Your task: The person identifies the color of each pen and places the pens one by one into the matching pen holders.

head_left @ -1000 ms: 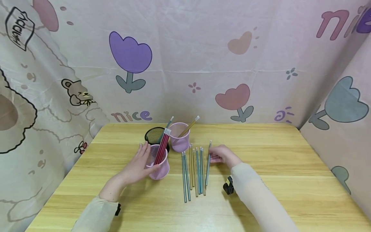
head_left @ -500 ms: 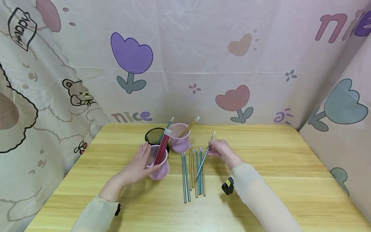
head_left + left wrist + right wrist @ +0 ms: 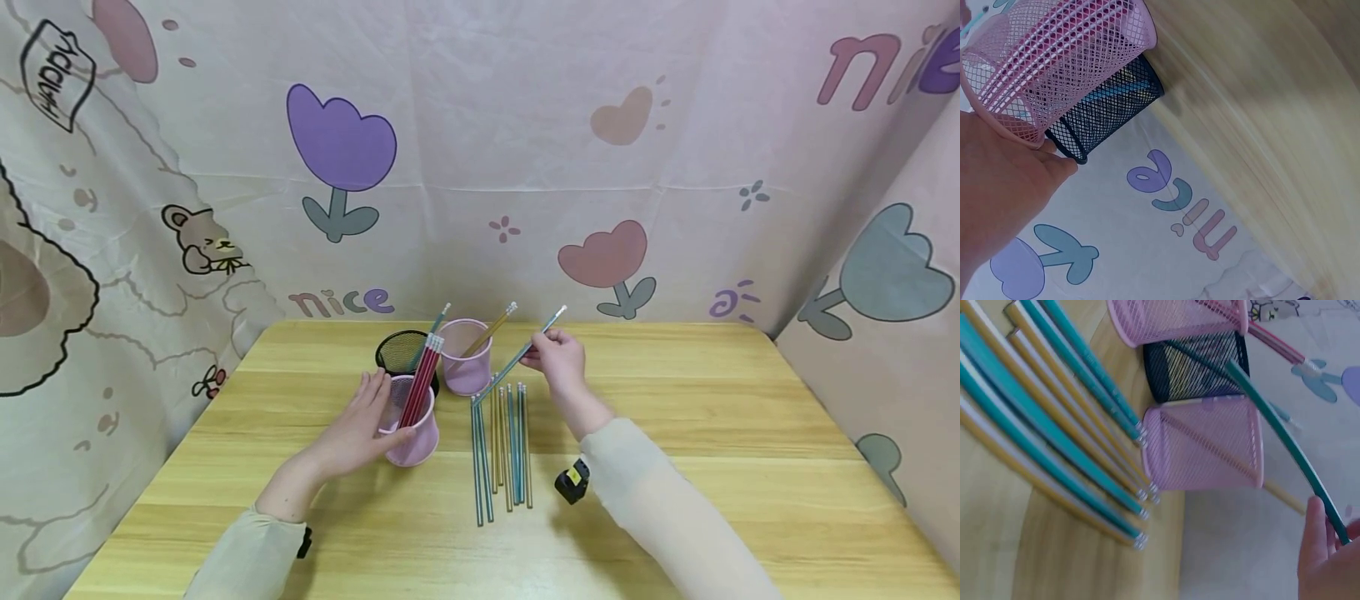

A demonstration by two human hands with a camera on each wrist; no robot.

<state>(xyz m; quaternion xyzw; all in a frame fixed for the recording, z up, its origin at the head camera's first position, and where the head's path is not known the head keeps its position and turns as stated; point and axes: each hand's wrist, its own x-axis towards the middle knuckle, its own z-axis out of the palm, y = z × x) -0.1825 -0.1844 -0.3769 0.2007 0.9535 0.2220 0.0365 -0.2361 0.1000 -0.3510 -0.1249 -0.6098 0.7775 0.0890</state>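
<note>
My left hand [image 3: 348,433] rests against the front pink mesh pencil cup [image 3: 415,443], thumb along its near side and straight fingers by its far left rim. Several red pencils [image 3: 420,387] lean in that cup. Between thumb and fingers my right hand [image 3: 558,362] pinches a teal pencil [image 3: 513,362], tilted in the air with its eraser up and right. Its lower end is over the tops of the pencils on the table, close to the back pink cup [image 3: 467,379], where a gold pencil [image 3: 492,330] leans. A black mesh cup [image 3: 1113,103] holding a teal pencil is partly hidden behind the front cup.
Several teal and gold pencils [image 3: 502,454] lie in a loose row on the wooden table [image 3: 675,392], between the hands. A printed cloth [image 3: 465,150] hangs behind the table and along its sides.
My right hand has lifted the teal pencil from the right end of the row and carried it up and left, tilting it towards the cups. The left hand has stayed on the front pink cup.
</note>
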